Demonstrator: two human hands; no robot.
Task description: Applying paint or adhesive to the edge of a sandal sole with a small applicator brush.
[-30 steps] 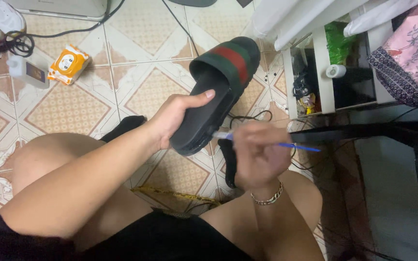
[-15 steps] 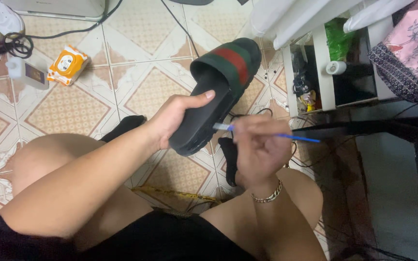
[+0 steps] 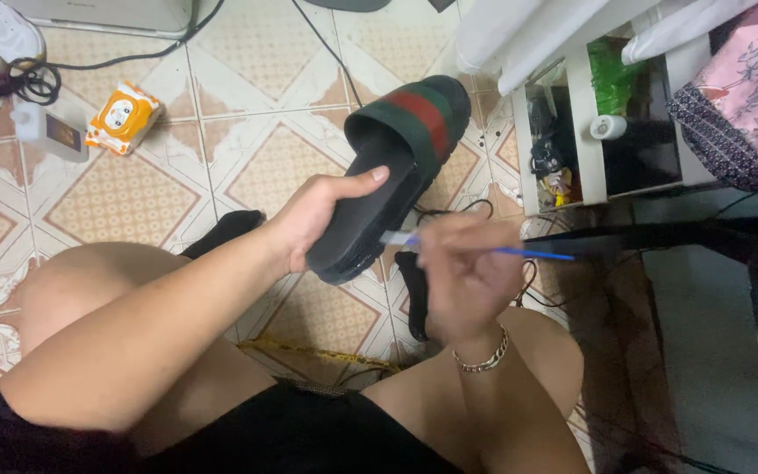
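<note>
A black slipper (image 3: 379, 206) with a green-and-red strap is gripped at its heel by the left hand (image 3: 313, 215); just right, a blue brush (image 3: 519, 253) is pinched in the right hand (image 3: 467, 276).

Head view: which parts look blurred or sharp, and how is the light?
Head view: the right hand and its thin blue tool are smeared by motion blur; the left hand and the black slide sandal are sharper; the light is even and soft, with a dim area at the right edge and no strong glare on the tiled floor.

left hand (image 3: 313, 215) holds a black slide sandal (image 3: 396, 175) while right hand (image 3: 467, 281) presses a blue toothbrush (image 3: 519, 253) against it.
</note>
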